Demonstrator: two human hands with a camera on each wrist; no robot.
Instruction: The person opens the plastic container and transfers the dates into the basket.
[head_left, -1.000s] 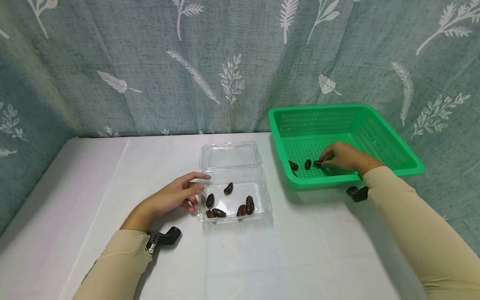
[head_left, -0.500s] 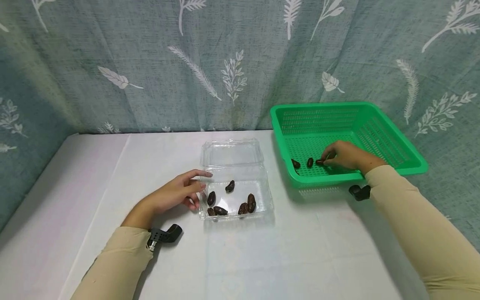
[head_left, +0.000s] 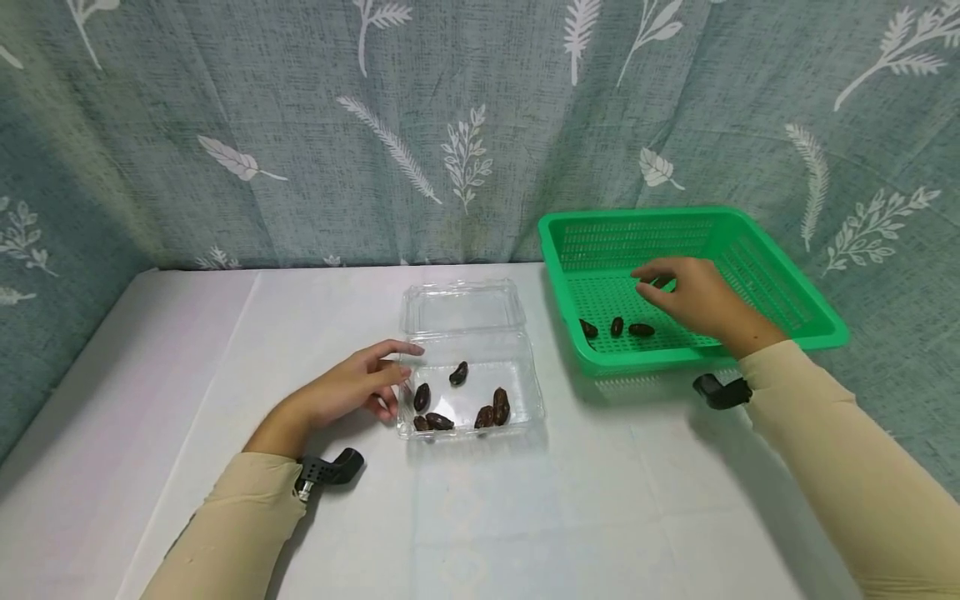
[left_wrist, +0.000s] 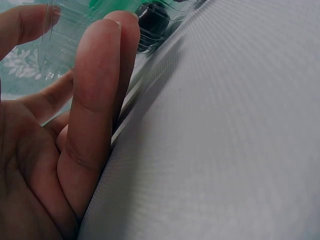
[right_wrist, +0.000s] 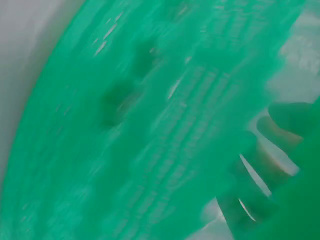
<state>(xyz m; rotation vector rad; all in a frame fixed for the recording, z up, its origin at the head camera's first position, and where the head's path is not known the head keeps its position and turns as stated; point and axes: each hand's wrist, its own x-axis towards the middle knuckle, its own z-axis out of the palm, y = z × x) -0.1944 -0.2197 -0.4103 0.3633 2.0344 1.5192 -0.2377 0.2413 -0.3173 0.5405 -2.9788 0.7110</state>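
In the head view my left hand (head_left: 348,387) lies along the left side of a clear plastic clamshell box (head_left: 480,354), its fingertips at the box's edge. The left wrist view shows those fingers (left_wrist: 95,85) extended beside the clear wall. Several dark brown dates (head_left: 501,406) sit in the box's base, and its lid (head_left: 461,310) is folded back. My right hand (head_left: 693,296) is over the green basket (head_left: 780,258), fingers spread and holding nothing. Just below its fingertips, dates (head_left: 641,330) lie along the basket's near left part. The right wrist view is blurred.
White cloth (head_left: 525,517) covers the table, and a grey-green leaf-patterned curtain (head_left: 300,167) hangs behind it. The basket's raised near rim (head_left: 645,360) passes under my right forearm. A black wrist camera (head_left: 333,468) sticks out beneath my left wrist.
My right hand has let go of a date in the basket and lifted up and back from it, its fingers spreading. The left hand has stayed at the box.
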